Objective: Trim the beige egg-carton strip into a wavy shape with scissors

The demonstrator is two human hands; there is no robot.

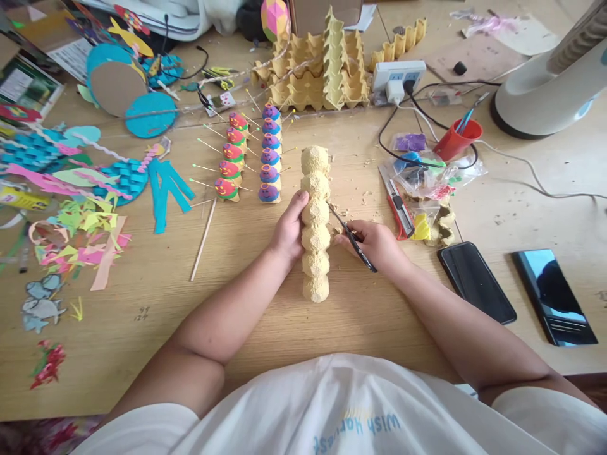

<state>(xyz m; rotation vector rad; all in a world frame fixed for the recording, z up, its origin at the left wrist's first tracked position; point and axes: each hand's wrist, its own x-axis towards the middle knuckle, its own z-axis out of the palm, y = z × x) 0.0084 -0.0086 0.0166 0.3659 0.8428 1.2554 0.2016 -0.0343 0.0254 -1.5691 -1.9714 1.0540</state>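
Note:
A strip of tan egg carton (315, 237), a row of several bumpy cups with the rounded sides up, points away from me over the table. My left hand (289, 230) grips it from the left, thumb by the upper cups and the other fingers hidden. My right hand (372, 243) is closed around black-handled scissors (361, 251). Their tip touches or nearly touches the strip's right edge. Small carton scraps (363, 201) are scattered to the right of the strip. Two painted egg-carton caterpillars, one red and green (232, 151), one purple and blue (270, 151), stand to the left.
A red utility knife (399, 208), clay bags (427, 167), a red cup (458, 140) and two phones (477, 281) (554, 297) lie at right. Egg trays (298, 88) and a power strip (399, 72) are behind. A wooden stick (203, 240) and paper crafts (80, 234) lie left.

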